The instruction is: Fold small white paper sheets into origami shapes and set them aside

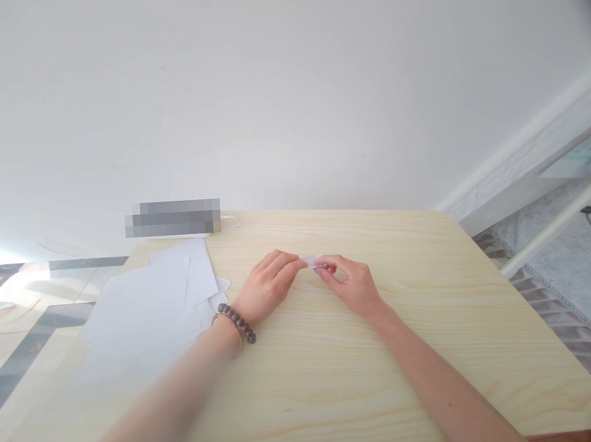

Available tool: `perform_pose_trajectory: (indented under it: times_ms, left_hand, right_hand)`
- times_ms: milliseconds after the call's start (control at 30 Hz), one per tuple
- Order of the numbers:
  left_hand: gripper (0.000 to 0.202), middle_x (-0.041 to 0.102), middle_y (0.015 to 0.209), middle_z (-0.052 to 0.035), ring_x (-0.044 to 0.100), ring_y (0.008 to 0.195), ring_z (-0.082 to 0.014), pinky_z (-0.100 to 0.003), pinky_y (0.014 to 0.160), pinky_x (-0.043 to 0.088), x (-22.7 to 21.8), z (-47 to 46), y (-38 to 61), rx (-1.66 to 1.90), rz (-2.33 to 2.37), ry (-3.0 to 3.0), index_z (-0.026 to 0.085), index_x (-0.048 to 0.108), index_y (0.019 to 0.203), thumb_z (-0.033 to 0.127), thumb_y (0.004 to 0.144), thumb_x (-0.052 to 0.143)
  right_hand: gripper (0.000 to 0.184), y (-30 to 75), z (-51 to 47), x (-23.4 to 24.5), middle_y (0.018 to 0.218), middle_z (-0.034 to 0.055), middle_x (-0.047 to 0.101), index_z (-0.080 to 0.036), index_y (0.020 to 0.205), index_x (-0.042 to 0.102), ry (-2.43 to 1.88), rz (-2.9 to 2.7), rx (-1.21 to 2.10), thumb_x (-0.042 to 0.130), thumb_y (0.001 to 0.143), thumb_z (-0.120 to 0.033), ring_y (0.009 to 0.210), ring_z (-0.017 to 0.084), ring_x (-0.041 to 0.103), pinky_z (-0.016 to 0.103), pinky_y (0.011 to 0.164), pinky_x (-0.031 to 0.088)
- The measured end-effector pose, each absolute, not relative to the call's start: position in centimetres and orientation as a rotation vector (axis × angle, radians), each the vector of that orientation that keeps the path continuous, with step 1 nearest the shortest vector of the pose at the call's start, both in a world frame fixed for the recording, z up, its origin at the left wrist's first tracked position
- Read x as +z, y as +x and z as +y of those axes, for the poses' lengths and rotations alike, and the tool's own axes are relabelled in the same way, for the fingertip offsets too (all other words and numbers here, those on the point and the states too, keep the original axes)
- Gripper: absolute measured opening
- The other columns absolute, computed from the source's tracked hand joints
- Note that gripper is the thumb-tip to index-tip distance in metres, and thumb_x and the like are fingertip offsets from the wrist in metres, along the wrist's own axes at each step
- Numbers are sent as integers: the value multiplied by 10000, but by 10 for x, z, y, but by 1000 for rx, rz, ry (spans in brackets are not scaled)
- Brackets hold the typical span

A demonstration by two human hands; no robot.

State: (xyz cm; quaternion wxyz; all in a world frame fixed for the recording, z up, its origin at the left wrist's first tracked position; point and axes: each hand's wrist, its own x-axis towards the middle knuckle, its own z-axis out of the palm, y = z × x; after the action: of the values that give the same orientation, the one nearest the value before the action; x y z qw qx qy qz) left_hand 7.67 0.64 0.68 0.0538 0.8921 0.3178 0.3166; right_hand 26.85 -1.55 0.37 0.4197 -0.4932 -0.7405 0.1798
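A small piece of white paper [311, 261] is held between my two hands, just above or on the wooden table [453, 345]; I cannot tell whether it touches the surface. My left hand [269, 284], with a dark bead bracelet [237, 320] at the wrist, has its fingers closed at the paper's left end. My right hand [352, 284] pinches the right end between thumb and index finger. The paper looks folded, but most of it is hidden by my fingers. Several loose white sheets [141, 310] lie left of my left hand, partly overlapping.
A pixelated block [175, 218] covers something at the table's back left, with a white cord [231, 220] beside it. The wall [288, 101] rises behind the table. On the right, a pale pole [551, 225] slants past the table's edge.
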Motion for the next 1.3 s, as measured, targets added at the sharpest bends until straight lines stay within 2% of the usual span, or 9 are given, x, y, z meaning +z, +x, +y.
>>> perform_pose_trajectory:
  times_ms: [300,467,567,633,700,767,833,1000,1300]
  left_hand:
    - [196,614,936,-46,568,854,-134,-275,743,469,6,6,77,975,982,2558,188,532,1030,185,855,444]
    - [208,619,937,-42,573,863,-134,-272,754,468,6,5,78,969,953,2493,204,543,1043,195,855,452]
    - [196,627,911,-29,588,808,-119,-247,726,478,6,5,78,1026,1016,2427,202,545,1029,218,848,470]
    - [207,639,888,-19,598,749,-111,-232,684,487,6,5,77,1070,1103,2378,204,541,1035,243,839,487]
    - [218,651,876,-12,603,707,-106,-220,649,490,6,5,77,1111,1173,2340,205,546,1036,260,830,501]
    - [211,659,877,-7,607,691,-101,-210,632,490,5,5,76,1148,1202,2316,205,563,1017,270,823,513]
    - [204,665,874,-2,608,687,-100,-205,625,488,5,5,77,1166,1206,2301,207,577,999,277,816,523]
    - [190,668,854,4,602,667,-91,-194,615,482,6,3,78,1142,1163,2286,208,590,976,279,810,533]
    - [184,636,810,-18,587,694,-99,-221,650,474,7,4,77,1068,974,2370,205,598,971,255,848,470]
  right_hand:
    - [182,269,-17,5,737,18,655,-194,904,591,-1233,-1862,597,447,841,-285,708,126,617,232,672,476]
    - [177,269,-17,3,728,12,657,-205,973,507,-1230,-1782,680,441,842,-306,673,133,638,227,590,488]
    - [152,269,-18,2,715,2,653,-216,948,514,-1225,-1786,630,449,838,-297,646,126,640,220,566,494]
    - [169,269,-18,2,756,9,665,-224,958,546,-1227,-1807,551,454,834,-293,651,127,641,232,588,507]
    - [189,269,-18,3,904,32,671,-234,977,572,-1214,-1812,471,465,828,-279,675,126,641,248,626,520]
    - [188,269,-18,3,1116,50,601,-242,959,603,-1202,-1809,398,476,823,-263,682,118,636,256,654,530]
    - [187,269,-18,3,1211,42,535,-254,944,626,-1206,-1820,346,487,819,-255,692,115,634,255,657,537]
    - [224,270,-16,-1,1164,24,572,-264,1003,625,-1155,-1834,389,509,812,-242,741,124,642,256,658,551]
    - [158,267,-16,3,1167,48,569,-228,861,652,-1185,-1821,432,517,807,-289,667,114,620,251,569,536]
